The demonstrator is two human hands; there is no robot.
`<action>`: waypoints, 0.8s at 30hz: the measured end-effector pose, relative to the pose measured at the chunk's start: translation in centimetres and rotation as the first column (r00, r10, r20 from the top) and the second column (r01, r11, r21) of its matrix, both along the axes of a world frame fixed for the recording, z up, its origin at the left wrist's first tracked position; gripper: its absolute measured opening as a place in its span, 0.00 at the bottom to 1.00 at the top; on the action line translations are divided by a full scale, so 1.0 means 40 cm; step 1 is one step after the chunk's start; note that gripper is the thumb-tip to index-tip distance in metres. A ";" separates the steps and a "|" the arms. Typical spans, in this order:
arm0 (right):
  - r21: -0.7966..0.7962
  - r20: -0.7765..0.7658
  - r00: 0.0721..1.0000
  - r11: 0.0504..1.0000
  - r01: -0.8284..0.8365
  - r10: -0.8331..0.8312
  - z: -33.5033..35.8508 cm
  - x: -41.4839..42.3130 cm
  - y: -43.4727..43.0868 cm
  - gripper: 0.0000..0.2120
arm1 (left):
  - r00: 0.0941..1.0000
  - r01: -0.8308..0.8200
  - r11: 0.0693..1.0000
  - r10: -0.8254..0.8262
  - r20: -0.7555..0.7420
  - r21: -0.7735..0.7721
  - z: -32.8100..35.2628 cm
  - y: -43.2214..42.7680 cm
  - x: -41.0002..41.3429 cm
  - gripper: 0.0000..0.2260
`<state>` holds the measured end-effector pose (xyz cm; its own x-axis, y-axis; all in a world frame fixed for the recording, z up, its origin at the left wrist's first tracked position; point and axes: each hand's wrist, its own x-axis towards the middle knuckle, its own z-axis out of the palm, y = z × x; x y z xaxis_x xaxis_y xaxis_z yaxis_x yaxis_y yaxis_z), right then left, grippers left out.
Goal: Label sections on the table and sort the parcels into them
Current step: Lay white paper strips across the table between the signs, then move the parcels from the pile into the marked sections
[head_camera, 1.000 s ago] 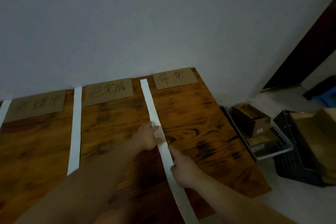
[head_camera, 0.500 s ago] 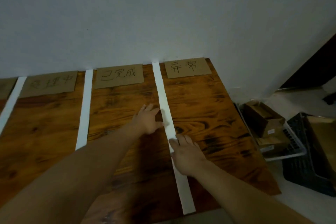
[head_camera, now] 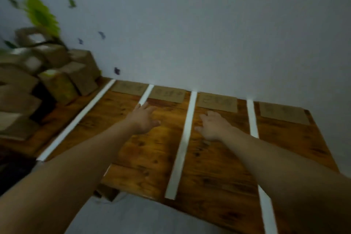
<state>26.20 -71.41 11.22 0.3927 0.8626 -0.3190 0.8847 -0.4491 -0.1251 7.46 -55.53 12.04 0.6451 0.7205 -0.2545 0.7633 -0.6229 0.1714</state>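
Head view, motion-blurred. A brown wooden table (head_camera: 152,167) stands against a pale grey wall (head_camera: 209,24). Four long white strips (head_camera: 182,144) run front to back and split the top into sections. At the wall end of each section lies a flat tan cardboard label card (head_camera: 217,101), four in all, the writing too blurred to read.

The task's things, a heap of brown cardboard parcels (head_camera: 62,81), sit stacked at the far left end of the table, left of the leftmost strip. None is in a labelled section yet. A blurred green plant (head_camera: 40,14) is above the heap, with small dark stickers (head_camera: 116,70) on the wall.

The left hand (head_camera: 145,119) has its fingers straight and spread and has hold of nothing. It lies over the second strip from the left and hides part of it. The right hand (head_camera: 212,126) has loosely extended fingers and is also empty, just right of the third strip and below a card. I cannot tell if either palm touches the wood. The right forearm crosses above the rightmost strip.

Judgement: labelling looks done and sorting has not begun.

Risks:
- A forearm dragging across a strip could skew or lift it if it is not stuck down, blurring section borders.
- The cards look loose, so a parcel slid in could push one off its section.
- The heap is uneven, so pulling a low parcel could topple the others onto the leftmost strip or off the table edge.
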 end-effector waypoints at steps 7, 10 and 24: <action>0.098 0.091 0.980 0.978 -0.186 0.177 0.146 -0.385 0.294 0.31 | 0.976 -0.215 0.975 0.213 0.040 0.061 0.131 0.181 -0.532 0.34; 0.172 0.096 0.966 0.952 -0.254 0.240 0.211 -0.539 0.411 0.30 | 0.940 -0.339 0.936 0.335 0.059 0.095 0.185 0.254 -0.727 0.33; 0.240 0.141 0.855 0.820 -0.519 0.500 0.308 -0.933 1.102 0.33 | 0.757 -0.639 0.768 0.615 0.222 0.052 0.293 0.768 -1.158 0.32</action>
